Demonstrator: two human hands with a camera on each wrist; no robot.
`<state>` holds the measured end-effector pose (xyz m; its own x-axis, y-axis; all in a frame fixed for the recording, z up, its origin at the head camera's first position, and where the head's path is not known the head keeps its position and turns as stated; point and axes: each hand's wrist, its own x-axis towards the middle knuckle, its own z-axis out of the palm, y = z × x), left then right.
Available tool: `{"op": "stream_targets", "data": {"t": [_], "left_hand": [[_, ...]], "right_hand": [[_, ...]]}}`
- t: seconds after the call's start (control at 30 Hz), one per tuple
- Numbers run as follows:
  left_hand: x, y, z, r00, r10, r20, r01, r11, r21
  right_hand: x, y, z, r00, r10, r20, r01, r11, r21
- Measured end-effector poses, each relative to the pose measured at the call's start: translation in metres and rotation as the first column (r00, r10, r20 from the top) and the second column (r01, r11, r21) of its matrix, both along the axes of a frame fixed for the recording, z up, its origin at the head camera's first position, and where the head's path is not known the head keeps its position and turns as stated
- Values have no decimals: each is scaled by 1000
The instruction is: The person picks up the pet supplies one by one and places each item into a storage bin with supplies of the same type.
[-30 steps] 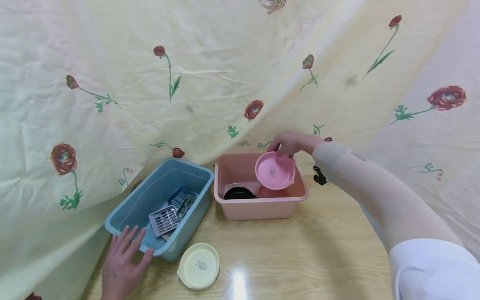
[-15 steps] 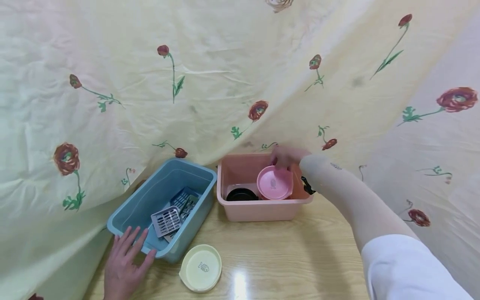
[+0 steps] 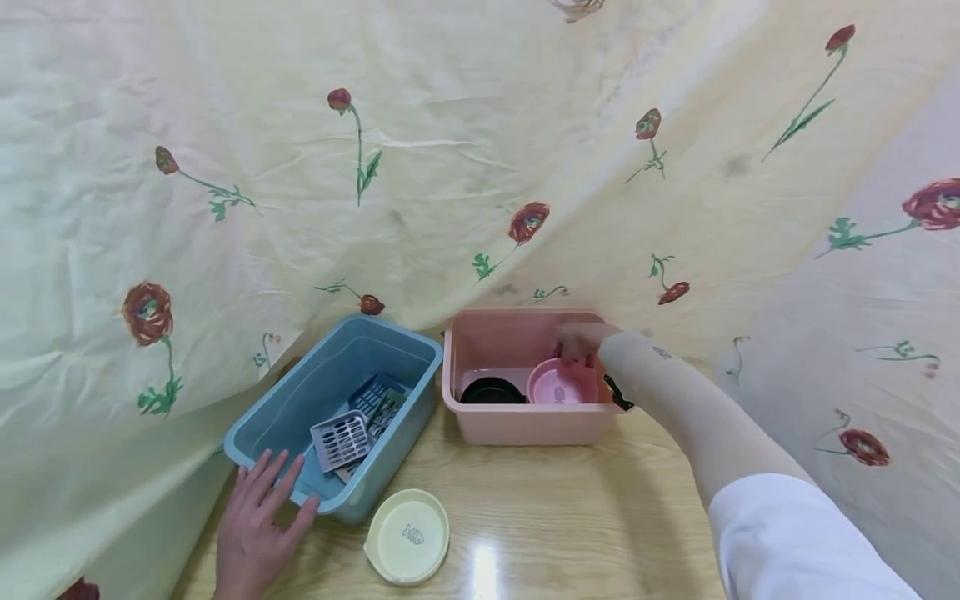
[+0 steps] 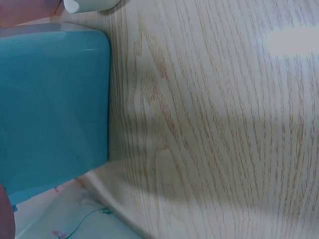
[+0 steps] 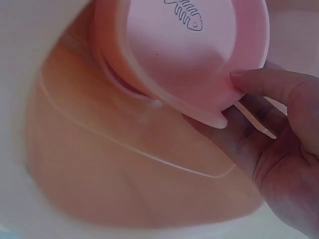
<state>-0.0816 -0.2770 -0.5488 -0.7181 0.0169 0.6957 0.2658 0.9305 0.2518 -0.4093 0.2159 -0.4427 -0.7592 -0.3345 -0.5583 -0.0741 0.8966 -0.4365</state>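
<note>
Right hand (image 3: 579, 340) pinched pink dish (image 3: 561, 388) in pink bin (image 3: 528, 427)

The round dish, with no long axis, lay toward the bin's right end, beside a black dish (image 3: 491, 391). The nearer right hand grasped its far rim, thumb inside. Well apart, the left hand (image 3: 255, 533), fingers spread and grasping nothing, lay over the blue bin's (image 3: 401, 446) near edge.

– How is the background closed off?
– By a cream cloth (image 3: 442, 175), hung in slanting folds and printed with red flowers (image 3: 529, 222) on green stems.
– Is one tint kept throughout?
– A lilac-white is taken on at the far right, and a greenish cast is seen at lower left.
– And what is found below?
– A pale wood-grain surface (image 3: 555, 517), on which a white glare (image 3: 485, 571) is mirrored; farther right, a soft shadow (image 3: 651, 508) is cast.
</note>
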Motion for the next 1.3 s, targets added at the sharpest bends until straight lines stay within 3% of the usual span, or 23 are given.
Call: {"op": "stream_targets", "data": {"t": [0.2, 0.27, 0.4, 0.67, 0.97, 1.13, 1.3], "left_hand": [[1, 1, 0, 1000, 2, 9, -2, 1000, -4], [1, 0, 0, 1000, 5, 16, -5, 1000, -9], [2, 1, 0, 1000, 4, 26, -3, 1000, -15], [1, 2, 1, 999, -3, 33, 3, 1000, -5], [2, 1, 2, 999, -15, 31, 15, 1000, -9], [2, 0, 6, 998, -33, 54, 34, 999, -8], [4, -1, 14, 992, -27, 122, 29, 999, -13]], "right_hand": [[-4, 4, -12, 999, -36, 3, 36, 999, -40], [-5, 4, -15, 1000, -16, -12, 16, 1000, -25], [-1, 4, -11, 993, -76, -90, 77, 997, 1], [6, -1, 13, 990, 81, -112, -73, 994, 78], [11, 7, 32, 973, 162, -166, -133, 976, 174], [26, 15, 50, 961, 243, -134, -223, 963, 149], [48, 26, 67, 933, 302, -194, -280, 951, 133]]}}
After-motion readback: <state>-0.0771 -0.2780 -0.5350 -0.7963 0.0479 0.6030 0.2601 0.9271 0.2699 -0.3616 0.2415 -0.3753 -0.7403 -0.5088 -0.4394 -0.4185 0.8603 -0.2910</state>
